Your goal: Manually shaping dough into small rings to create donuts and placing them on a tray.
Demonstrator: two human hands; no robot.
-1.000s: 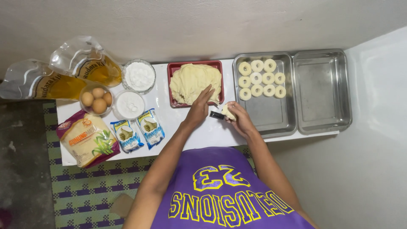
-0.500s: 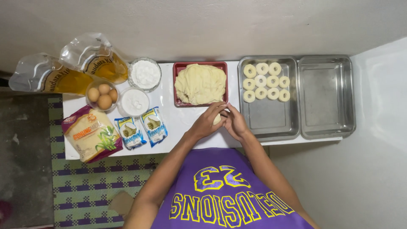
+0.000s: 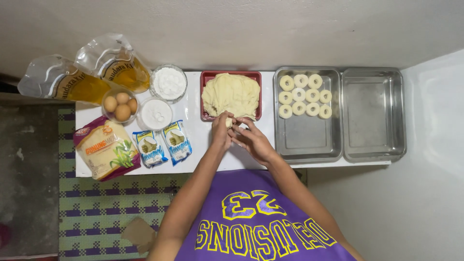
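1. Two hands meet at the near edge of the red tray (image 3: 208,76): the left hand (image 3: 221,131) and the right hand (image 3: 253,140) touch each other, fingers curled inward around a small pale piece of dough (image 3: 229,121).
2. Only a sliver of that piece shows between the fingertips, so its shape is hard to make out; how tightly either hand grips it cannot be told for sure, though both sets of fingers are closed about it.
3. The dough mound (image 3: 231,94) fills the red tray, hiding most of the tray floor; the hands cover the tray's near rim.
4. Ten dough rings (image 3: 304,95) lie in rows at the far end of the steel tray (image 3: 307,140), just right of the red tray. A second steel tray (image 3: 372,114) sits touching it on the right.
5. To the left stand two bowls of white powder (image 3: 168,82), a bowl of eggs (image 3: 120,105), two oil pouches (image 3: 84,79) partly off the table edge, a flour bag (image 3: 105,153) and two small sachets (image 3: 163,147).
6. The person's forearms and purple shirt (image 3: 261,217) hide the table's near edge, and the shirt is cut off at the bottom.
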